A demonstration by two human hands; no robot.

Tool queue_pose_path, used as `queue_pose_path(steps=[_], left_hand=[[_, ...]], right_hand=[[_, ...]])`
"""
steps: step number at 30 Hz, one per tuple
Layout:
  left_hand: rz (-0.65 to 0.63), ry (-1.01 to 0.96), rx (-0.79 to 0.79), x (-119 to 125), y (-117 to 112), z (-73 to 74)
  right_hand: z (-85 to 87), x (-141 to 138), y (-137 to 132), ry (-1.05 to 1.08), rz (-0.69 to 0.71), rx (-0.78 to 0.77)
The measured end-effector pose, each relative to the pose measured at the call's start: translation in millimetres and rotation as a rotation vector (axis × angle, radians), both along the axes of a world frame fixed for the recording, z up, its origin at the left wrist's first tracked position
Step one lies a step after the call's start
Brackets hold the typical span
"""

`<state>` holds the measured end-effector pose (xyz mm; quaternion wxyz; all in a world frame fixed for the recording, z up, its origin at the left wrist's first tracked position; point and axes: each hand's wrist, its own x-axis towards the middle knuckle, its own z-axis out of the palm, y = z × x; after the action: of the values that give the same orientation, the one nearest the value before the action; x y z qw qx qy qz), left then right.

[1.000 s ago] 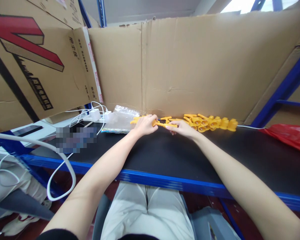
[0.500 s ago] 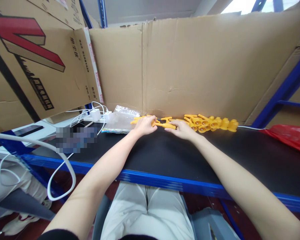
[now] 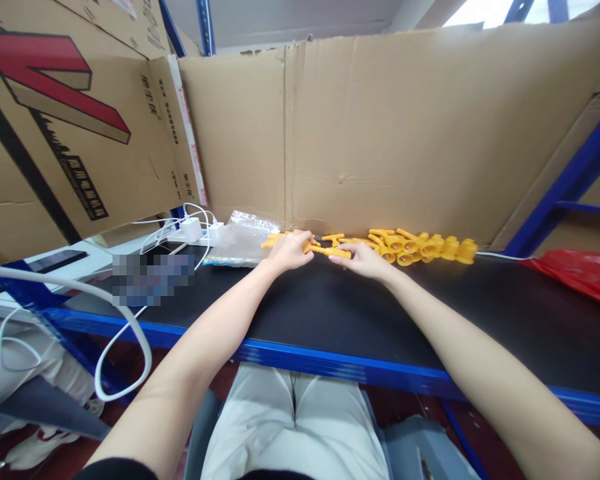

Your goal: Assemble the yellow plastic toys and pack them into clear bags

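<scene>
My left hand [image 3: 291,251] is closed around one end of a yellow plastic piece; its fingers cover part of it. The other end, a yellow rod-like part [image 3: 338,253], sits between the thumb and fingers of my right hand [image 3: 364,260]. Behind and between the hands lie more yellow branched pieces [image 3: 334,238]. To the right of my right hand is a row of yellow cup-shaped pieces [image 3: 408,248], several nested together. Another yellow piece [image 3: 271,241] shows just left of my left hand.
A clear plastic bag [image 3: 243,240] lies left of my hands. Beyond it are white chargers [image 3: 191,229] with cables and a blurred-out item [image 3: 153,280]. A red bag [image 3: 575,273] is at the right. A cardboard wall [image 3: 405,133] stands behind the black tabletop [image 3: 325,313].
My right hand and the yellow piece have shifted only very slightly. Both hands keep their hold.
</scene>
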<state>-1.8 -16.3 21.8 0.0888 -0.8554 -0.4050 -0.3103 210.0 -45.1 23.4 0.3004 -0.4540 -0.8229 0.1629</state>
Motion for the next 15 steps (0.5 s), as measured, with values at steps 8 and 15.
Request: queue_pose_path(steps=[8, 15], left_hand=[[0.018, 0.027, -0.041, -1, 1, -1.2], [0.046, 0.018, -0.048, -7, 8, -4.2]], right_hand=[[-8.3, 1, 5, 0.037, 0.004, -0.051], [-11.9, 3, 9, -0.015, -0.007, 0.155]])
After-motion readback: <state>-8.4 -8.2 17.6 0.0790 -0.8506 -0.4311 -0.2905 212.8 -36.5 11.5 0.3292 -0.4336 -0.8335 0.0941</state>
